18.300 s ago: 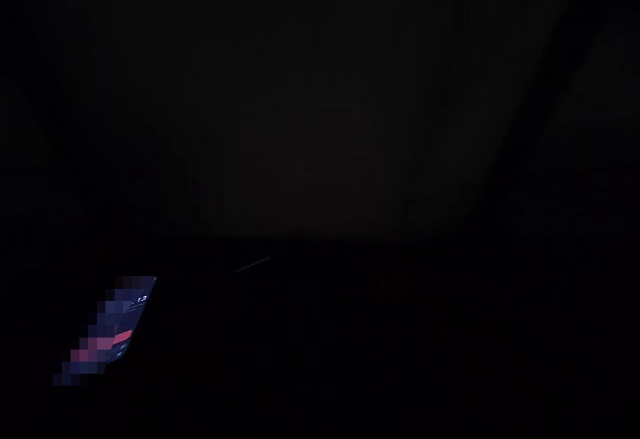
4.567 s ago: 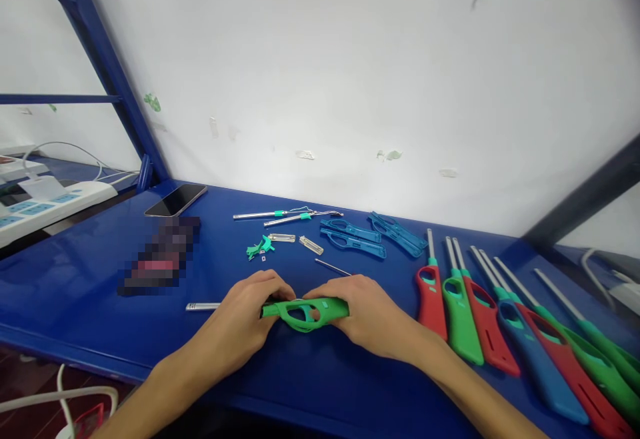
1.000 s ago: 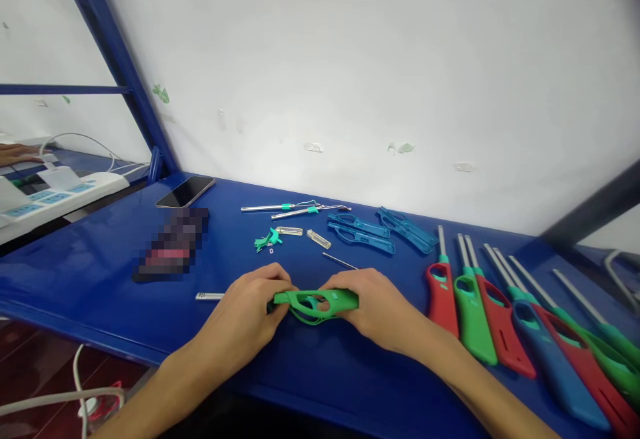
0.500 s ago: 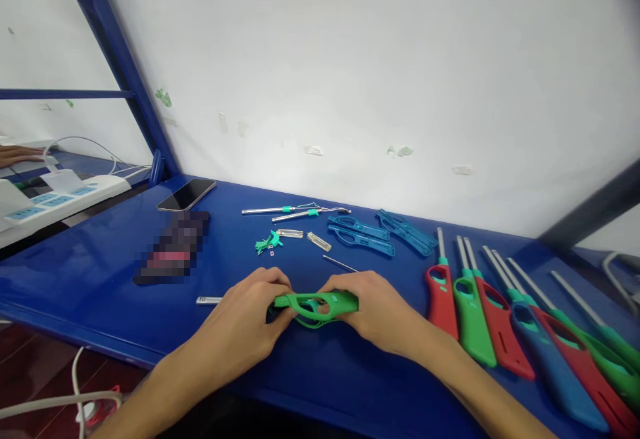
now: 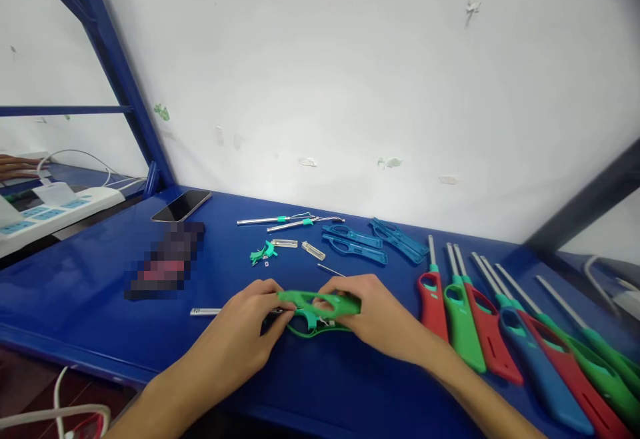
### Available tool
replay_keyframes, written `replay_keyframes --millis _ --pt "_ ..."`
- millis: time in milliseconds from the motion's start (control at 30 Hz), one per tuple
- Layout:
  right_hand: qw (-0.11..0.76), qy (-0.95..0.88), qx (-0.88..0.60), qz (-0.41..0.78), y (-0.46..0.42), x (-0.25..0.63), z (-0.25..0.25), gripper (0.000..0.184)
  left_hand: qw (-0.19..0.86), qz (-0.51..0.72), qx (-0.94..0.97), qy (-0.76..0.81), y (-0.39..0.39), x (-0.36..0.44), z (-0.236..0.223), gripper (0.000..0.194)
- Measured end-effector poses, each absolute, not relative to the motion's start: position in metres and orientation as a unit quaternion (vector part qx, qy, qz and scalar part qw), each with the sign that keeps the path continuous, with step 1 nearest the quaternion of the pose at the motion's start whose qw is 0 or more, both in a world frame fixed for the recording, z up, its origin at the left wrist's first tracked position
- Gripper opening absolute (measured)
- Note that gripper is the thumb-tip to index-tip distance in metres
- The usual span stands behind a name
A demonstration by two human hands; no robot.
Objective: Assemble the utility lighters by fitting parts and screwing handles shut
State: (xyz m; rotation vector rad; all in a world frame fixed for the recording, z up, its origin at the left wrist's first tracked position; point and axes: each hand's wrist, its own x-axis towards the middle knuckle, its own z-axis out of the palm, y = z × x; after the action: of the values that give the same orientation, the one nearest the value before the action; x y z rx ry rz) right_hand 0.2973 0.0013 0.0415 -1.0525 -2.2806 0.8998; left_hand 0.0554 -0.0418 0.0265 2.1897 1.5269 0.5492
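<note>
Currently the green lighter (image 5: 347,304) is being held over the near middle of the blue desk (image 5: 280,385), its metal tube (image 5: 204,312) pointing left past the left hand (image 5: 245,329). Shell is sitting partly apart: upper half (image 5: 293,296) is being held clear of the lower half (image 5: 307,336), teal trigger (image 5: 312,319) showing in the gap.

Grip: nose end is being pinched by left thumb and fingers; whether plastic or tube is being loaded most can't be told. Rear is being gripped by the curled right hand (image 5: 375,312), one fingertip showing through the loop, thumb hidden.

For a clean job: seam is best being worked evenly at both ends, no twisting about the nose. Lower half should be staying level and supported, since internals are probably being located by seating alone. Pale bits (image 5: 326,323) behind the trigger are looking blurred; squeezing is best being avoided there. Thin metal rod (image 5: 331,270) is lying just beyond the right hand, should any prying be needed.
</note>
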Motion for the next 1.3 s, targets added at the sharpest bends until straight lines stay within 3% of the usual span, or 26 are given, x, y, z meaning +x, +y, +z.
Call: replay_keyframes --millis 200,367,600,867,1300 --pt "0.349 -0.76 -0.463 0.293 0.005 0.31 0.061 0.04 0.206 0.214 0.792 0.533 -0.046 0.055 0.029 0.02" --pt "0.331 -0.765 -0.473 0.286 0.008 0.313 0.058 0.049 0.194 0.222 0.798 0.526 -0.047 0.055 0.029 0.026" --pt "0.24 -0.821 -0.436 0.279 0.007 0.303 0.045 0.018 0.165 0.239 0.816 0.5 -0.049 0.059 0.022 0.027" --pt "0.162 -0.858 -0.426 0.237 0.006 0.298 0.036 0.023 0.141 0.234 0.85 0.45 -0.046 0.062 0.012 0.024" --pt "0.116 -0.865 -0.445 0.199 0.005 0.296 0.035 0.022 0.092 0.202 0.861 0.458 -0.048 0.064 0.01 0.024"
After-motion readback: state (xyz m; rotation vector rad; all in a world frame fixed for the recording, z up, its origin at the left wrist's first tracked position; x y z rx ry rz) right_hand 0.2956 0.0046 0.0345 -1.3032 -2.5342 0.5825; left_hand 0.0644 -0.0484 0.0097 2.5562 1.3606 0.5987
